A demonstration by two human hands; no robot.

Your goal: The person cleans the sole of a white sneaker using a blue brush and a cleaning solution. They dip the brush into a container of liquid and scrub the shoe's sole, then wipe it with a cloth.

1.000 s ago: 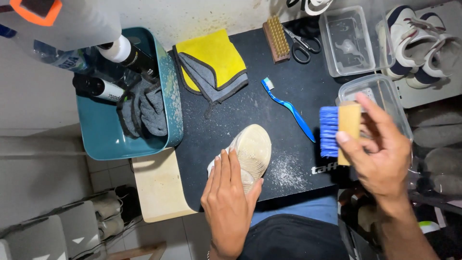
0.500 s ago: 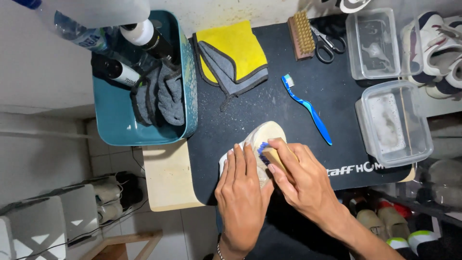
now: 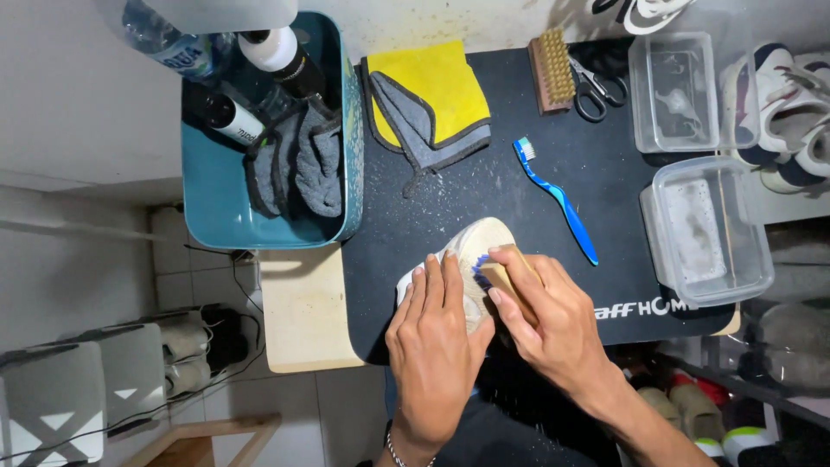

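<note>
Shoe [image 3: 471, 251] — left hand [image 3: 437, 346] flat on it; right hand [image 3: 545, 316] clenching brush [image 3: 493, 275].

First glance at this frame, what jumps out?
Both hands at bottom centre: the left hand pins a pale shoe to the black mat while the right hand presses a blue-bristled brush on it. Next, the yellow cloth at top centre and the teal bin of bottles on the left.
</note>
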